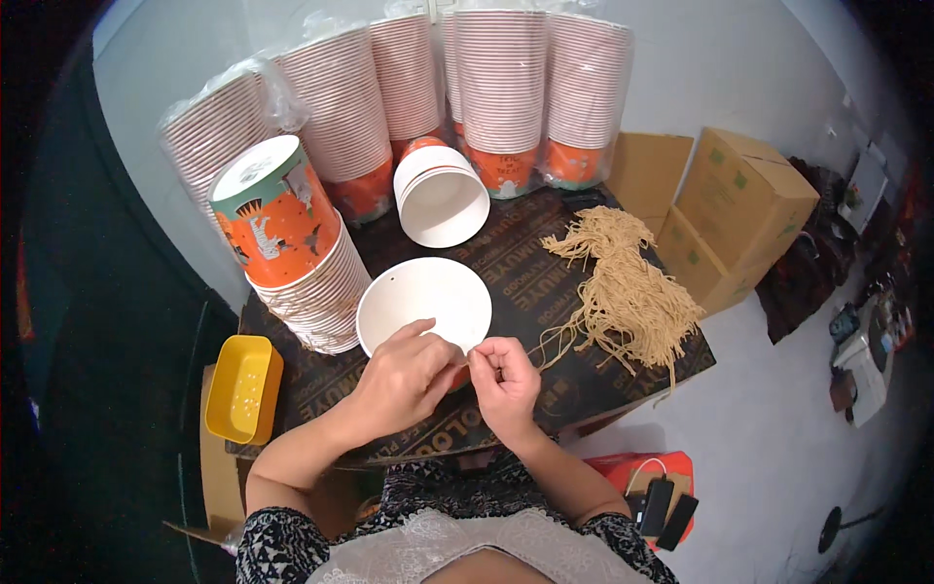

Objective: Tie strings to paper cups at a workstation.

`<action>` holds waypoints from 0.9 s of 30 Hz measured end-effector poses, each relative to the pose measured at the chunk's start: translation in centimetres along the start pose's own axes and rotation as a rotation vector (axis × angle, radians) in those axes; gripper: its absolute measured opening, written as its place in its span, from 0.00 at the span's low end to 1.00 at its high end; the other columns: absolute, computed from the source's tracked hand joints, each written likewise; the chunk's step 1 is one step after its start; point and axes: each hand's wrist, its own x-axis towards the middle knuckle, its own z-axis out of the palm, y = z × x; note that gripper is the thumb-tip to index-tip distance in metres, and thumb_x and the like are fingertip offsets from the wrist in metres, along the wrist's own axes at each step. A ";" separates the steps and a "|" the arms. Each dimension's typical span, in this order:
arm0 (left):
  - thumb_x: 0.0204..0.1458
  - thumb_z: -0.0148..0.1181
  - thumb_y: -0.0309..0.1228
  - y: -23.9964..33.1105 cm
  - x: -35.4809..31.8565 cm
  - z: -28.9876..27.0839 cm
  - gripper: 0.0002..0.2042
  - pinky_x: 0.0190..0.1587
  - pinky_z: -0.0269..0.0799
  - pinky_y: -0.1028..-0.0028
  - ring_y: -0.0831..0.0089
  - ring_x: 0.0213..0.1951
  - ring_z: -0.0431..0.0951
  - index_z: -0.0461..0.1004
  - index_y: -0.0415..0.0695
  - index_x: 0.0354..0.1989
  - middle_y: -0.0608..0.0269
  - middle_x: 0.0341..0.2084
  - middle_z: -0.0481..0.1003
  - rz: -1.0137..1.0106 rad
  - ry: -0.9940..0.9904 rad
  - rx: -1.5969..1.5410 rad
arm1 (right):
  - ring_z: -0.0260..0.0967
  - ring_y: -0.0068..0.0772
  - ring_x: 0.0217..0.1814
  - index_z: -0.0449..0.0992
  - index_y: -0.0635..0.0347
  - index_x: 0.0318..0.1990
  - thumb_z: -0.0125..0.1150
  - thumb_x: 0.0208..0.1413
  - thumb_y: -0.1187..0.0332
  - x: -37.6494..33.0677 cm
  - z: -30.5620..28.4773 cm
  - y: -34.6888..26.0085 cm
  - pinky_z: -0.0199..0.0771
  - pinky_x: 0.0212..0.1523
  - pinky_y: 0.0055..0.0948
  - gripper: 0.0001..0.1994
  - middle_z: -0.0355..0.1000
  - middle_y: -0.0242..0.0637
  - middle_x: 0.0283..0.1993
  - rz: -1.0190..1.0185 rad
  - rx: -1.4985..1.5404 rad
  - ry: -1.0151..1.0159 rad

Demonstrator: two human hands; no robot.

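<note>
A paper bucket with a white inside (418, 297) stands mouth up near the front of the dark table, a small hole showing near its far rim. My left hand (413, 375) is closed at the bucket's near rim, fingers pinched together. Right beside it, my right hand (504, 382) is also pinched shut at that rim. What lies between the fingertips is too small to make out. To the right, a heap of tan cords (632, 302) spreads over the table, a few loose strands trailing toward my right hand.
Upside-down stacked orange buckets (277, 219) stand at left; another bucket (445, 207) lies on its side behind. Tall plastic-wrapped bucket stacks (501, 88) line the wall. A yellow tray (226, 399) holding small clear pieces sits at the left edge. Cardboard boxes (739, 195) stand at right.
</note>
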 end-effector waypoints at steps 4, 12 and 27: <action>0.44 0.66 0.19 0.5 0.6 0.3 0.09 0.54 0.74 0.53 0.56 0.35 0.79 0.72 0.40 0.31 0.56 0.29 0.77 -0.142 0.028 -0.053 | 0.63 0.07 0.25 0.72 0.64 0.38 0.60 0.60 0.79 0.1 -0.1 0.4 0.63 0.24 0.13 0.03 0.70 0.24 0.25 -0.023 0.001 -0.010; 0.45 0.65 0.18 -0.8 0.4 0.8 0.08 0.42 0.75 0.58 0.54 0.35 0.79 0.72 0.39 0.30 0.55 0.27 0.76 -0.068 0.039 -0.100 | 0.68 0.12 0.28 0.73 0.63 0.38 0.58 0.62 0.78 0.3 -0.1 0.5 0.68 0.27 0.18 0.01 0.73 0.28 0.27 -0.075 -0.098 0.009; 0.46 0.64 0.19 0.0 0.3 0.4 0.06 0.39 0.74 0.60 0.53 0.29 0.78 0.71 0.37 0.26 0.52 0.23 0.75 -0.346 0.035 -0.154 | 0.61 0.10 0.28 0.71 0.64 0.39 0.59 0.60 0.81 -0.9 0.4 0.7 0.59 0.26 0.14 0.04 0.68 0.26 0.30 -0.172 -0.090 0.020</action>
